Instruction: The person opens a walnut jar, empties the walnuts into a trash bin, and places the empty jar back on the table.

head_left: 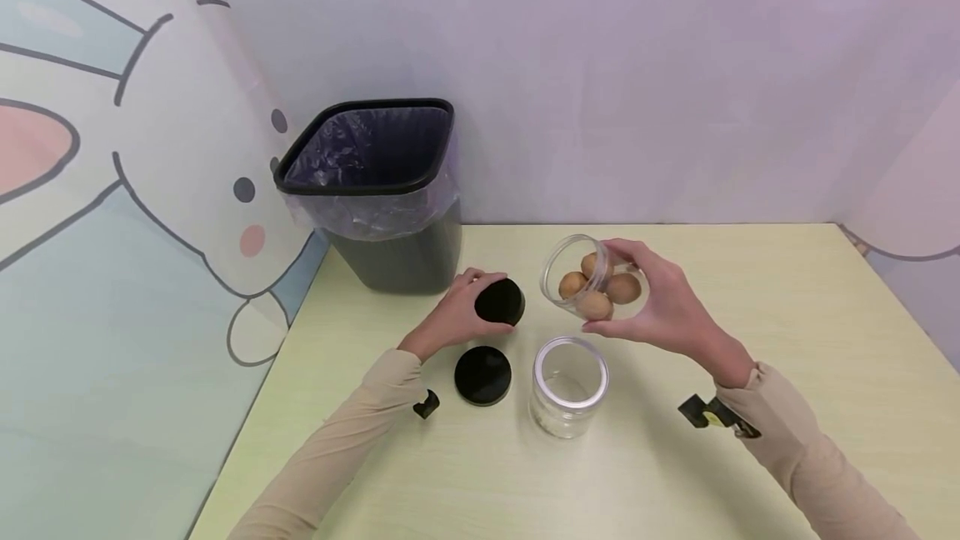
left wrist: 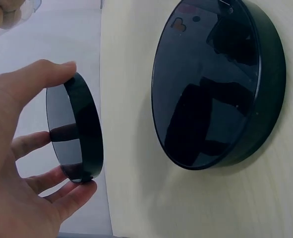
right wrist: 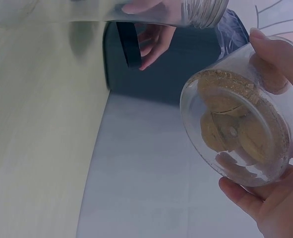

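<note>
My right hand (head_left: 667,307) grips a clear jar (right wrist: 235,129) above the table, tilted with its mouth toward the left. Several round brown things that look like walnuts (head_left: 596,305) lie inside it, with brown crumbs near its base. A black round lid (left wrist: 90,134) is held by its rim between the thumb and fingers of my left hand (head_left: 461,315). Just in front of that hand, a second black lid (head_left: 483,376) lies flat on the table. Below the raised jar stands another clear jar (head_left: 570,390), uncovered and upright, with no walnuts visible inside.
A dark grey bin (head_left: 405,252) with a black rim and a plastic liner stands at the table's back left. The pale wooden table (head_left: 787,340) meets a light wall (head_left: 675,107) behind. A cartoon rabbit covers the left wall (head_left: 112,340).
</note>
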The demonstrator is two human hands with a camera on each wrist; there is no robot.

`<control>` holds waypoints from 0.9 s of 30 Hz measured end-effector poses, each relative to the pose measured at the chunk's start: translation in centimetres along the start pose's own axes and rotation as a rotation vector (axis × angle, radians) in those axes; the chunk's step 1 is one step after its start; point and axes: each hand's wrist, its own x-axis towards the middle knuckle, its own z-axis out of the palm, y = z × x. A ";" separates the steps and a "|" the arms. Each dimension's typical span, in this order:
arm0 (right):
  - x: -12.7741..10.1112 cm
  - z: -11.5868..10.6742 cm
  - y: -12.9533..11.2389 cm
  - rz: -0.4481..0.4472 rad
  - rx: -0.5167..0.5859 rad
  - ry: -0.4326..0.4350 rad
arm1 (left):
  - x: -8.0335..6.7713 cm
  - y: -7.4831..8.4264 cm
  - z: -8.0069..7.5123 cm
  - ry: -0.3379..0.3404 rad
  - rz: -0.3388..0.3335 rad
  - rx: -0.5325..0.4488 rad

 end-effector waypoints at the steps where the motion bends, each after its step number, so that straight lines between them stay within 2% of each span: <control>1: 0.0 0.0 0.0 0.002 0.000 -0.001 | 0.0 0.0 0.1 -0.003 -0.004 -0.004; 15: -0.1 -0.1 0.3 -0.003 -0.006 -0.003 | 0.2 -0.5 0.8 -0.059 -0.042 -0.013; 27: 0.0 -0.1 0.3 0.014 -0.008 -0.008 | 0.5 -1.0 1.4 -0.100 -0.053 0.033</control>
